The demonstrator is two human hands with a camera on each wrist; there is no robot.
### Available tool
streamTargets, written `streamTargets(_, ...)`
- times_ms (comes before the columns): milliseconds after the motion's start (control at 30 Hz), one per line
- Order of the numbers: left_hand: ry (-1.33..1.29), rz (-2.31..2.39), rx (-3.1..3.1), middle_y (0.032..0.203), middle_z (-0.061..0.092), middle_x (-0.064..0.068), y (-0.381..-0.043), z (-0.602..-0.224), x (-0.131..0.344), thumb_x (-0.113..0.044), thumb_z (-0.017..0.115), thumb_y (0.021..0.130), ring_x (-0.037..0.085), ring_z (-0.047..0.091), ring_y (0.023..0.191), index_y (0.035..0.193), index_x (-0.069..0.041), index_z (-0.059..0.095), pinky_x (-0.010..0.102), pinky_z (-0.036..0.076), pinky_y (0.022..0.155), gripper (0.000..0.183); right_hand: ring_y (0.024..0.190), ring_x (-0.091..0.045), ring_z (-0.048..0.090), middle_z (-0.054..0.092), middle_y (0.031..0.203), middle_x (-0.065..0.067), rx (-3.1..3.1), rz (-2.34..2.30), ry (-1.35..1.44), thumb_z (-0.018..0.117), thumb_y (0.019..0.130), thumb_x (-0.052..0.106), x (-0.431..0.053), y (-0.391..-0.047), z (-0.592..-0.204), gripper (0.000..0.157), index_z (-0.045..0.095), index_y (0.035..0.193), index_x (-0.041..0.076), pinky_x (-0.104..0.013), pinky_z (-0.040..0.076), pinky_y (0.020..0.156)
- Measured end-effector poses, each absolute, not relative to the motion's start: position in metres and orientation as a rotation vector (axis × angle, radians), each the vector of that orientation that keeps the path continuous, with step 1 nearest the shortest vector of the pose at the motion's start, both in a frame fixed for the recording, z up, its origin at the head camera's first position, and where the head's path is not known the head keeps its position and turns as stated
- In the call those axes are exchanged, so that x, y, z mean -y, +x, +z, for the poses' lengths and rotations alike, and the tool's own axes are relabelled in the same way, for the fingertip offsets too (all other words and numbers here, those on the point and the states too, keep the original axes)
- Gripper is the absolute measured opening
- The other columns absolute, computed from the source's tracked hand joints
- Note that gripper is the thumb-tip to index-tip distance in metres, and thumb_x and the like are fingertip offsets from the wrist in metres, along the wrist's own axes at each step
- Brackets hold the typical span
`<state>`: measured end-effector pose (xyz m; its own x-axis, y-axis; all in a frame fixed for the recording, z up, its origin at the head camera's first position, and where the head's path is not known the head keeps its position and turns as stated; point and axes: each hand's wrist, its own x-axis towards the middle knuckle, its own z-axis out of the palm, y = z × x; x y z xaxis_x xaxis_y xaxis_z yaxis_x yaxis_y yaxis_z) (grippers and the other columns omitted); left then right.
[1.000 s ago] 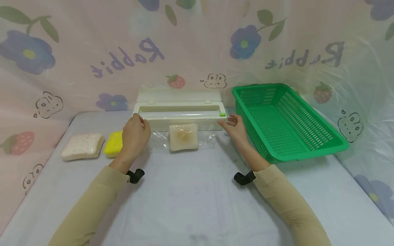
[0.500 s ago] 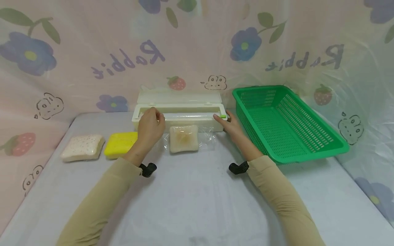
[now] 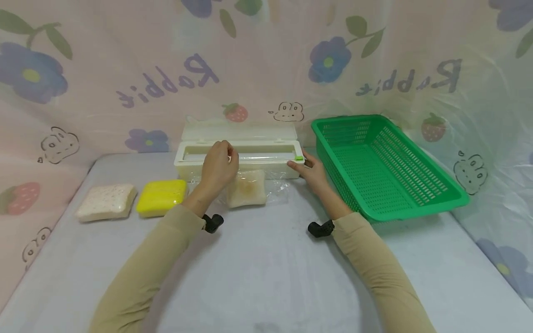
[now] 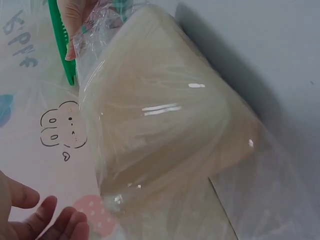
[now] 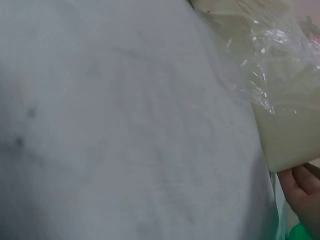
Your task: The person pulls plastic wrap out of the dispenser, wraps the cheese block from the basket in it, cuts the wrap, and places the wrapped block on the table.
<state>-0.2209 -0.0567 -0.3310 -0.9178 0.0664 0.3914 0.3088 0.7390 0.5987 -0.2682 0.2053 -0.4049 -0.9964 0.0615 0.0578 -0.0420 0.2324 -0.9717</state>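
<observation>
At the back of the table stands a white cling film dispenser (image 3: 266, 173) with its lid raised. A roll of film shows inside, and a green slider (image 3: 299, 158) sits at its right end. In front lies a toast-like slice (image 3: 246, 192) under clear film that spreads on both sides. My left hand (image 3: 220, 162) is over the front of the dispenser; in the left wrist view its fingers (image 4: 46, 212) are loosely bent, with nothing visible between them. My right hand (image 3: 311, 172) grips the dispenser's right end, thumb on the front, other fingers partly hidden.
A green basket (image 3: 416, 216) stands to the right, close to my right hand. On the left lie a yellow block (image 3: 161, 199) and a pale speckled block (image 3: 106, 202). A patterned curtain (image 3: 266, 69) hangs right behind the table.
My left hand has moved right from the dispenser's left end toward its middle. My right hand, earlier open beside the right end, now holds that end.
</observation>
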Motion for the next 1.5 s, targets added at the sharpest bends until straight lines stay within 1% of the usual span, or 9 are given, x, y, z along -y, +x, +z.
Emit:
streamTargets(200, -0.433, -1.04, 2.629, 0.096, 0.057, 0.016, -0.236, -0.332, 0.042, -0.014, 0.049, 0.098, 0.029, 0.055, 0.091, 0.098, 0.003, 0.056, 0.038, 0.048, 0.081, 0.018, 0.119, -0.032, 0.055, 0.052, 0.137, -0.023, 2.419, 1.843, 0.071, 0.074, 0.085, 0.017, -0.21, -0.27, -0.407, 0.071, 0.038, 0.146, 0.011, -0.016, 0.052, 0.069)
streamTargets(400, -0.551, -1.199, 2.632, 0.098, 0.058, 0.014, -0.251, -0.332, 0.027, -0.016, 0.055, 0.097, 0.026, 0.055, 0.093, 0.1, 0.001, 0.058, 0.036, 0.048, 0.085, 0.017, 0.118, -0.036, 0.057, 0.054, 0.133, -0.026, 2.429, 1.836, 0.129, 0.072, 0.086, 0.013, -0.212, -0.27, -0.407, 0.069, 0.038, 0.146, 0.01, -0.015, 0.052, 0.067)
streamTargets(667, -0.638, -1.343, 2.666, 0.103, 0.064, 0.015, -0.267, -0.335, 0.006, -0.014, 0.058, 0.096, 0.026, 0.06, 0.095, 0.103, 0.001, 0.063, 0.034, 0.05, 0.086, 0.017, 0.12, -0.036, 0.056, 0.052, 0.136, -0.023, 2.454, 1.785, 0.218, 0.071, 0.087, 0.011, -0.212, -0.272, -0.409, 0.069, 0.036, 0.146, 0.006, -0.014, 0.052, 0.07)
streamTargets(900, -0.687, -1.418, 2.681, 0.104, 0.068, 0.014, -0.274, -0.337, -0.015, -0.014, 0.062, 0.094, 0.025, 0.062, 0.096, 0.105, -0.001, 0.069, 0.033, 0.051, 0.086, 0.018, 0.119, -0.036, 0.057, 0.051, 0.137, -0.023, 2.461, 1.803, 0.242, 0.07, 0.087, 0.011, -0.213, -0.269, -0.407, 0.07, 0.034, 0.147, 0.005, -0.019, 0.054, 0.072)
streamTargets(1033, -0.681, -1.459, 2.68, 0.104, 0.069, 0.011, -0.278, -0.339, -0.026, -0.015, 0.064, 0.093, 0.023, 0.063, 0.096, 0.105, -0.003, 0.07, 0.031, 0.051, 0.084, 0.018, 0.117, -0.036, 0.058, 0.052, 0.137, -0.023, 2.47, 1.79, 0.261, 0.069, 0.088, 0.012, -0.216, -0.269, -0.406, 0.07, 0.033, 0.148, 0.005, -0.016, 0.053, 0.072)
streamTargets(1167, -0.665, -1.504, 2.67, 0.101, 0.07, 0.011, -0.281, -0.339, -0.034, -0.015, 0.067, 0.091, 0.022, 0.063, 0.094, 0.104, -0.003, 0.071, 0.029, 0.051, 0.082, 0.018, 0.118, -0.037, 0.057, 0.051, 0.137, -0.023, 2.458, 1.796, 0.294, 0.068, 0.089, 0.011, -0.218, -0.271, -0.406, 0.069, 0.033, 0.147, 0.005, -0.013, 0.052, 0.069)
streamTargets(1300, -0.661, -1.519, 2.671, 0.102, 0.071, 0.012, -0.282, -0.341, -0.042, -0.015, 0.069, 0.089, 0.022, 0.063, 0.094, 0.106, -0.002, 0.071, 0.028, 0.05, 0.081, 0.021, 0.12, -0.037, 0.055, 0.049, 0.138, -0.022, 2.44, 1.845, 0.31, 0.068, 0.088, 0.009, -0.22, -0.272, -0.407, 0.068, 0.033, 0.147, 0.005, -0.015, 0.051, 0.068)
streamTargets(1500, -0.664, -1.485, 2.727, 0.105, 0.068, 0.011, -0.283, -0.343, -0.053, -0.019, 0.069, 0.089, 0.022, 0.059, 0.095, 0.11, -0.003, 0.071, 0.028, 0.048, 0.081, 0.026, 0.125, -0.035, 0.052, 0.048, 0.14, -0.021, 2.451, 1.858, 0.309, 0.067, 0.089, 0.009, -0.22, -0.27, -0.408, 0.069, 0.031, 0.148, 0.003, -0.013, 0.051, 0.072)
